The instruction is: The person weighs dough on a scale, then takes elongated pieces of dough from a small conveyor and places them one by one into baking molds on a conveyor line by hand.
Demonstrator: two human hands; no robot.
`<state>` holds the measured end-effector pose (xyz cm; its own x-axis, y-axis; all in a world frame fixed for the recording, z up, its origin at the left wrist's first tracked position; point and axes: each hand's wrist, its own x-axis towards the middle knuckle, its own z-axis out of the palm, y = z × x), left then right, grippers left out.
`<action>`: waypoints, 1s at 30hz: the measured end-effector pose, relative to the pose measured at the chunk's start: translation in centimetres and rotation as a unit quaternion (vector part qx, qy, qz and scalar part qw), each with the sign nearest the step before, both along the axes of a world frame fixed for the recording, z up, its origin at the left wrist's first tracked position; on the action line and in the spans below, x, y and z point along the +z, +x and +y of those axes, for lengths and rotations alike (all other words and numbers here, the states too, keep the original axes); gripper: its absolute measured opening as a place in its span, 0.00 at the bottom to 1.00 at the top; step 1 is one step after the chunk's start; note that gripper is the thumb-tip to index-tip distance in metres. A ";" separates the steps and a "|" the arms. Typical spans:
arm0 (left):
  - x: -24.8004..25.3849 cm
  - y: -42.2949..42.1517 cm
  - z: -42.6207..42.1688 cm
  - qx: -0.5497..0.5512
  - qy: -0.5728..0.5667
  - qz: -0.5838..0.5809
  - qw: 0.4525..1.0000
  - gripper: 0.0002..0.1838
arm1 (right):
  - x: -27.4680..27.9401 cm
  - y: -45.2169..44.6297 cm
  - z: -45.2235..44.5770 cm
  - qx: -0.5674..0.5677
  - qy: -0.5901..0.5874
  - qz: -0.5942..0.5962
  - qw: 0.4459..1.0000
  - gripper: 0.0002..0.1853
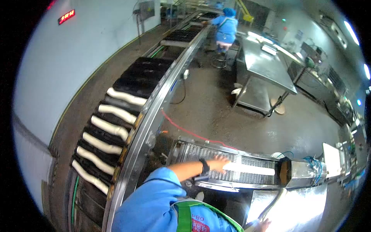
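My left hand (pixel 219 164), wearing a black wristband, reaches over the mesh conveyor with its fingers apart. Its fingertips are at the left end of a long white dough strip (pixel 251 169) lying on the mesh. Low in the picture, my right hand (pixel 264 225) is partly cut off by the frame edge. It is closed around the lower end of a second pale strip (pixel 273 204), which slants up over the shiny metal tray (pixel 305 205).
Along the left, a long conveyor (pixel 145 131) carries black molds (pixel 141 75), several holding dough strips (pixel 102 141). A co-worker in blue (pixel 226 29) is beside its far end. A steel table (pixel 266 69) stands at right; a red hose (pixel 189 133) crosses behind the mesh conveyor.
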<state>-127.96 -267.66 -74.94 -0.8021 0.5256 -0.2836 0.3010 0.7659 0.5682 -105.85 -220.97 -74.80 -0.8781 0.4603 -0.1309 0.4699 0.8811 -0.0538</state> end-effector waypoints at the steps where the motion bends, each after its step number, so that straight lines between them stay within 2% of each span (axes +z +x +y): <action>1: 0.9 1.9 0.5 0.020 0.015 0.070 0.997 0.39 | 0.1 0.2 0.0 -0.006 0.002 -0.004 1.000 0.37; 3: 1.6 2.8 0.5 0.047 -0.038 0.132 0.989 0.33 | 0.2 0.8 0.0 -0.014 -0.003 -0.014 1.000 0.38; 5: 1.3 2.6 -0.6 0.055 -0.018 0.185 0.981 0.25 | 0.4 1.0 0.0 -0.010 -0.013 -0.030 0.999 0.39; 6: 1.7 2.1 -0.9 0.055 -0.021 0.183 0.981 0.25 | 0.6 1.2 0.2 -0.004 -0.020 -0.040 0.999 0.39; 7: 2.0 1.2 -1.4 0.085 0.063 -0.024 0.994 0.24 | 1.2 1.2 -0.3 0.011 -0.033 -0.059 0.998 0.39; 8: 2.3 0.3 -1.9 0.111 0.146 -0.229 0.956 0.23 | 5.2 0.6 -3.4 -0.012 -0.102 -0.025 0.994 0.40; 9: 2.3 0.3 -2.5 0.177 0.344 -0.353 0.852 0.22 | 7.0 0.5 -4.4 -0.035 -0.170 0.008 0.985 0.40; 11: 6.6 0.3 -3.6 0.147 0.560 -0.394 0.714 0.22 | 5.8 0.0 -3.5 -0.052 -0.162 0.007 0.985 0.40; 13: 11.1 1.0 -3.9 0.264 0.644 -0.374 0.613 0.22 | 3.8 -0.3 -2.0 -0.060 -0.142 0.004 0.988 0.39; 15: 17.0 2.6 -5.0 0.316 0.688 -0.273 0.594 0.25 | 1.4 -0.7 -0.1 -0.040 -0.178 0.022 0.983 0.38; 17: 19.6 3.7 -7.9 0.306 0.746 -0.167 0.567 0.26 | -2.0 -0.8 2.6 -0.071 -0.273 0.017 0.959 0.39; 18: 21.7 4.4 -9.6 0.294 0.750 -0.060 0.589 0.26 | -2.3 -1.0 2.8 -0.093 -0.313 0.011 0.945 0.38; 19: 23.9 5.0 -11.1 0.277 0.741 0.047 0.610 0.27 | -2.5 -1.3 2.8 -0.120 -0.353 0.010 0.928 0.38; 21: 27.1 6.9 -13.9 0.373 0.694 0.168 0.592 0.25 | -2.8 -2.1 2.6 -0.174 -0.422 0.014 0.890 0.37; 22: 28.0 7.5 -15.8 0.370 0.667 0.244 0.599 0.24 | -2.3 -2.4 2.0 -0.197 -0.451 0.023 0.870 0.36; 23: 28.4 8.0 -17.8 0.364 0.636 0.316 0.603 0.22 | -1.8 -3.0 1.2 -0.216 -0.476 0.037 0.852 0.36; 25: 27.7 8.0 -22.0 0.395 0.598 0.401 0.570 0.19 | -0.9 -4.0 -0.5 -0.237 -0.522 0.071 0.816 0.34; 28: 25.2 7.8 -28.2 0.492 0.559 0.431 0.510 0.16 | 1.9 -7.0 -3.9 -0.219 -0.584 0.137 0.769 0.33; 30: 20.4 7.1 -33.1 0.585 0.492 0.408 0.499 0.19 | 4.7 -9.5 -6.4 -0.190 -0.616 0.184 0.742 0.32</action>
<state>-120.86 -300.73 -54.55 -0.3605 -0.8753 0.3222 0.4130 0.1599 0.8966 -115.31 -227.41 -70.09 -0.7962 0.4138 -0.4414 0.4250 -0.1368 -0.8948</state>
